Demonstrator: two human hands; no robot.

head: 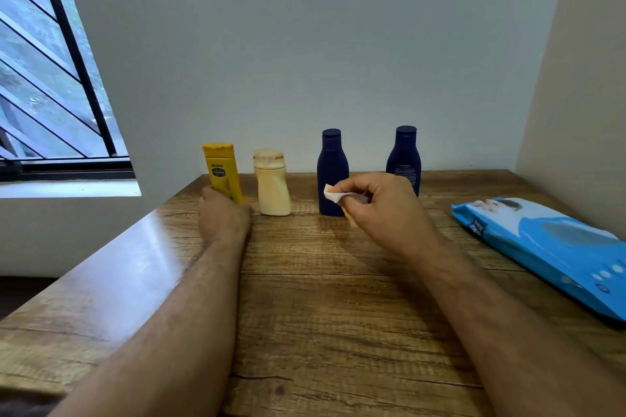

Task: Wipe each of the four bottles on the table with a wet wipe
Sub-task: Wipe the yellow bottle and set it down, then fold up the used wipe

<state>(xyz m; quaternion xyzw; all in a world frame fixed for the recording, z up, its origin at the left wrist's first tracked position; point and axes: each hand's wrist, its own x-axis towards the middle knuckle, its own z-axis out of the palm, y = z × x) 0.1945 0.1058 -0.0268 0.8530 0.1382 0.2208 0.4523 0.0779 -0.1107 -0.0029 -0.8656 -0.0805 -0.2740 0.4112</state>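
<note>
Wooden desk, four bottles along its far edge: left hand grips the yellow Vaseline bottle, right hand fingers pinch a wet wipe. Wiping seems about to start there; next, bring wipe to bottle.

Wooden table under four bottles, wipes pack

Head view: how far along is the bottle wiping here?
Done: a wet wipe is out, pinched in the right hand. In hand: the left hand grips the yellow bottle, upright on the table. Left: the wipe touches no bottle; whether the cream bottle or the two blue bottles were wiped cannot be told.
</note>
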